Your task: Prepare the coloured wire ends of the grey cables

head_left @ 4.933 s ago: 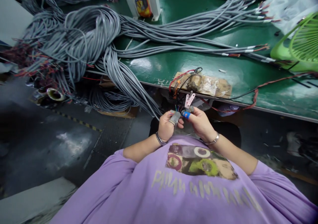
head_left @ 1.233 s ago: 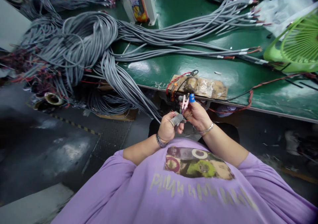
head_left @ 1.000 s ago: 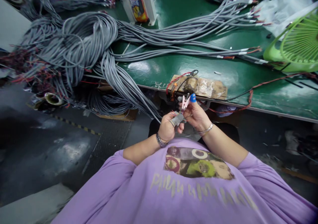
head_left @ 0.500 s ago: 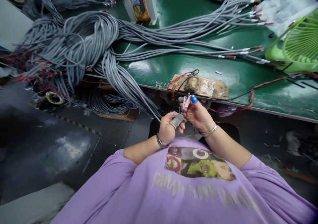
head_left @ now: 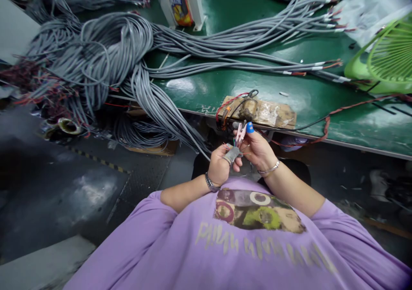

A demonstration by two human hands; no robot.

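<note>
Glossy green workbench (head_left: 315, 105) surface fills the upper half, bearing one green fan (head_left: 392, 60), one wooden block (head_left: 280, 113) at its near edge, one white plastic bag (head_left: 370, 13) and one bright packet (head_left: 180, 4) beside a white post (head_left: 195, 9); the grey cables (head_left: 119, 45) are too many to count, heaped at the left with long runs stretching right. Below lies a dark, shiny floor (head_left: 80, 191) crossed by one yellow-and-black strip (head_left: 96, 160). Two hands meet just in front of the bench edge, one watch (head_left: 211, 182) on the left wrist and one bangle (head_left: 270, 168) on the right. The left hand (head_left: 222, 163) is closed in a pinch, its grey-covered thumb pressing thin coloured wires (head_left: 226, 146) — their exact number is too small to tell. The right hand (head_left: 254, 146) grips one pink clip (head_left: 240, 134) between its fingers and blue-banded thumb, fingers curled; the clip points down toward the wires, just above the left thumb.
</note>
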